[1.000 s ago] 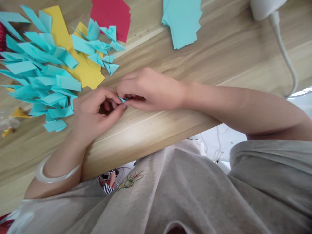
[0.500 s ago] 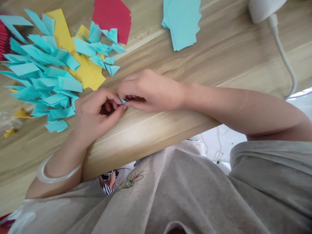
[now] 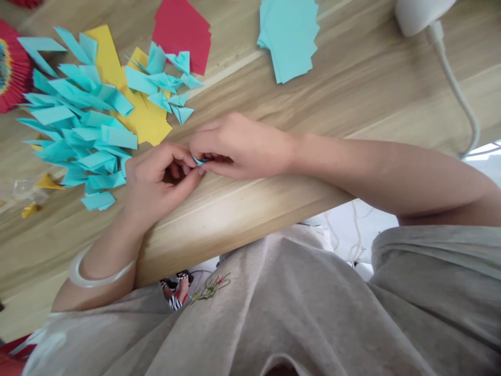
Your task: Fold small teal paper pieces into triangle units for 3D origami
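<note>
Close to the table's front edge, my left hand (image 3: 156, 180) and my right hand (image 3: 242, 149) meet with their fingertips. Between them they pinch a small piece of folded blue paper (image 3: 199, 161), mostly hidden by the fingers. A heap of folded light-blue strips (image 3: 82, 125) lies just left of my left hand. Beyond my hands, several small folded blue pieces (image 3: 172, 81) rest partly on a spread of yellow paper (image 3: 146, 117).
Red paper sheets (image 3: 182, 34) and a stack of light-blue sheets (image 3: 289, 42) lie farther back. At the left are a red pleated round thing (image 3: 13, 68) and small yellow folded pieces (image 3: 49, 181). A white device with a cable (image 3: 422, 15) stands at the back right.
The view has shifted slightly, so the heap sits farther right and more of the red pleated thing shows. Both hands keep the same pinch on the blue paper.
</note>
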`<state>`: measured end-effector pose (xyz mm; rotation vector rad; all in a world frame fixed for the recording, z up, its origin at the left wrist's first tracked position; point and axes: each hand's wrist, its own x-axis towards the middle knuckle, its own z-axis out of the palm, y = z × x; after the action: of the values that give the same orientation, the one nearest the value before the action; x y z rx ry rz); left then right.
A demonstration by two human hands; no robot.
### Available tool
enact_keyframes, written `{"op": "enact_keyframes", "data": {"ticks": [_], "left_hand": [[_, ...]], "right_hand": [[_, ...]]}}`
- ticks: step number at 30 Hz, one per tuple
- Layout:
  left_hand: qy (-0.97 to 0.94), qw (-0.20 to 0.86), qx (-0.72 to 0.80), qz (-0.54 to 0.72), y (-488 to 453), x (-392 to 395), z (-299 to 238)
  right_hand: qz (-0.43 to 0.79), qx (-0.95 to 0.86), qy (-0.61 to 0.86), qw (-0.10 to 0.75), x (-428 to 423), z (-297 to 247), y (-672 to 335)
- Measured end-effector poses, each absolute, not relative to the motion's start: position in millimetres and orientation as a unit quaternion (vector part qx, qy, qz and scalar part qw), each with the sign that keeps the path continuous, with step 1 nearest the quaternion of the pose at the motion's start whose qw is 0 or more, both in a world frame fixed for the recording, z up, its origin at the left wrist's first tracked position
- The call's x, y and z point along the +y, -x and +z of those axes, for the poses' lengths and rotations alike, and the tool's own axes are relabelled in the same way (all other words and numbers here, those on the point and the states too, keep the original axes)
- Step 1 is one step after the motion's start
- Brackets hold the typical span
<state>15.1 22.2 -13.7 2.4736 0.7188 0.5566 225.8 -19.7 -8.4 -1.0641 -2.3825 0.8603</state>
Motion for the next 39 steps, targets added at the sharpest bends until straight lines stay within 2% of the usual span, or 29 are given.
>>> {"op": "enact_keyframes", "data": {"ticks": [9, 15, 20, 25, 35, 39], "left_hand": [[-0.905, 0.254, 0.265, 0.213, -16.0, 21.8, -15.0], [-0.907, 0.254, 0.3, 0.151, -15.7, 18.6, -8.6], [-0.91, 0.249, 0.261, 0.207, -15.2, 21.6, -14.4], [-0.911, 0.249, 0.258, 0.205, -15.4, 22.7, -16.3], [-0.909, 0.249, 0.289, 0.165, -16.0, 19.3, -9.9], [-0.909, 0.245, 0.263, 0.209, -16.4, 21.1, -14.0]], "right_hand": [[0.298, -0.856, 0.369, 0.206, -20.0, -10.3, -225.7], [0.305, -0.853, 0.376, 0.195, -20.0, -10.3, -225.2], [0.313, -0.851, 0.378, 0.189, -19.6, -8.0, -224.2], [0.301, -0.854, 0.387, 0.175, -19.5, -8.6, -223.7], [0.312, -0.849, 0.373, 0.207, -20.2, -9.0, -225.4], [0.307, -0.851, 0.381, 0.192, -20.0, -7.6, -225.2]]}}
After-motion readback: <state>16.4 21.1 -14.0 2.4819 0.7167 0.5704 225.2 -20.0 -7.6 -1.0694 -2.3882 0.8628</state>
